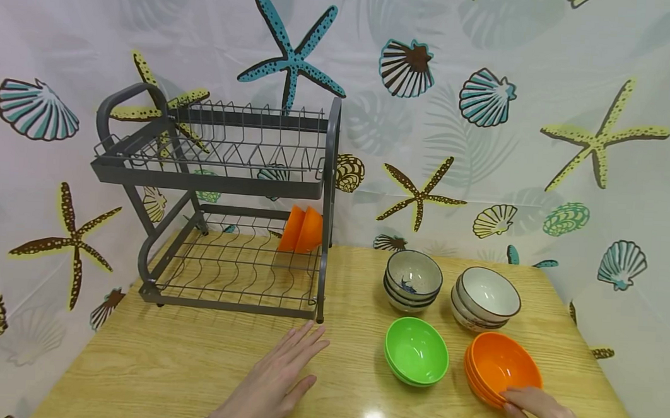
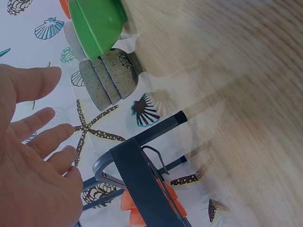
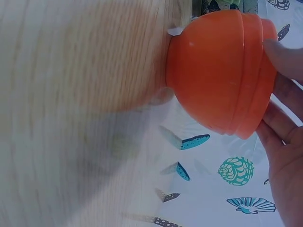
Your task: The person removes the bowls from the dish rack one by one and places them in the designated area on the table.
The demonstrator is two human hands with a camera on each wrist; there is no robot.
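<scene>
My right hand [image 1: 548, 417] pinches the near rim of the stacked orange bowls [image 1: 506, 363]. In the right wrist view, the thumb lies against the rim of the orange stack [image 3: 213, 71], and the other fingers reach along its mouth. My left hand [image 1: 271, 382] holds nothing; its fingers are extended above the table in front of the dish rack [image 1: 227, 307]. Two more orange bowls [image 1: 302, 229] stand on edge at the right end of the rack's lower tier. A stack of green bowls [image 1: 416, 351] sits between my hands, just left of the orange stack.
Behind the green bowls is a stack of speckled grey bowls [image 1: 413, 276]. White bowls with a dark rim [image 1: 488, 296] are stacked behind the orange ones. The rack's upper wire tier [image 1: 230, 150] holds no dishes. A patterned curtain [image 1: 485, 166] hangs along the back of the wooden table [image 1: 151, 351].
</scene>
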